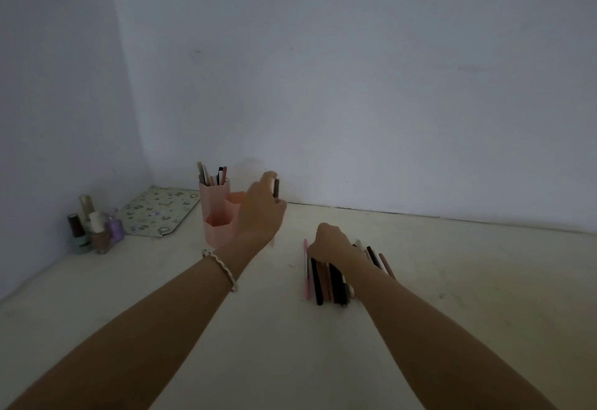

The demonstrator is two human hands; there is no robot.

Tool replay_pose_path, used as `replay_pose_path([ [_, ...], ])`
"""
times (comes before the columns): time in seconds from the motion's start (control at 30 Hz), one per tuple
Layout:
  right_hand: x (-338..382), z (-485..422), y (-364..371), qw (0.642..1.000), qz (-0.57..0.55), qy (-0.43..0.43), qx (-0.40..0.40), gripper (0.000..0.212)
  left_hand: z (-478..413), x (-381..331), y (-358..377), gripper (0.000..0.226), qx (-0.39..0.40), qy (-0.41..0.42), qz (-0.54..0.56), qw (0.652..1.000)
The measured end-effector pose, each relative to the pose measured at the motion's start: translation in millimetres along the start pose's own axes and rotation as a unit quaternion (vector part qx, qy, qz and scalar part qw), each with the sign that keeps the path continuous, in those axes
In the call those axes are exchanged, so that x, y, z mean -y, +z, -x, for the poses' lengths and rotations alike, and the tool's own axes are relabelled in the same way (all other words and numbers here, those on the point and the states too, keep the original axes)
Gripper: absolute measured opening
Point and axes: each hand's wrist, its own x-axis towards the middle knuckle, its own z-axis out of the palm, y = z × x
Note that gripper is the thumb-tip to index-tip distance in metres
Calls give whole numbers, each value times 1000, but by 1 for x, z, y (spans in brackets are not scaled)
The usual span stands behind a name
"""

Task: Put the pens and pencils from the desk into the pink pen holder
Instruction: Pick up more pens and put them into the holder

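A pink pen holder (214,212) made of joined hexagonal tubes stands near the back wall, left of centre. Its tallest tube holds several pens and pencils (211,174). My left hand (263,207) hovers just right of the holder, in front of its lower tubes, and grips a dark pen (276,187) held upright. A row of pens and pencils (326,280) lies side by side on the desk at centre right, a pink one at its left end. My right hand (334,244) rests on top of that row with fingers curled down onto it; whether it grips one is hidden.
Several nail polish bottles (93,227) stand in the left corner by the side wall. A patterned flat pad (158,211) lies behind them, left of the holder. The white desk (452,280) meets the wall at the back.
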Motion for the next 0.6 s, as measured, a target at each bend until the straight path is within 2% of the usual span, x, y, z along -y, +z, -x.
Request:
replay_pose_path([
  [0.07,8,-4,-13,998,-50,-9,-28,15,-20,6,-19,47,-97,9,21,995],
  [0.17,26,-12,-34,985,-118,-58,-110,20,-54,20,-58,46,-225,1,68,972],
  [0.23,41,-14,-46,969,-155,-93,-166,19,-69,33,-76,45,-265,-5,84,961],
  [0.3,59,-19,-53,949,-196,-129,-212,16,-80,49,-85,44,-263,-12,83,961],
  [0.4,83,-26,-54,917,-265,-175,-243,21,-84,70,-79,42,-215,-12,52,975],
  [0.47,97,-30,-50,899,-290,-208,-256,26,-83,85,-70,30,-189,-18,-35,981],
  [0.53,111,-35,-45,876,-325,-233,-271,29,-80,98,-63,21,-198,-43,-159,966],
  [0.6,127,-41,-40,847,-369,-249,-291,31,-77,105,-62,26,-242,-66,-174,952],
])
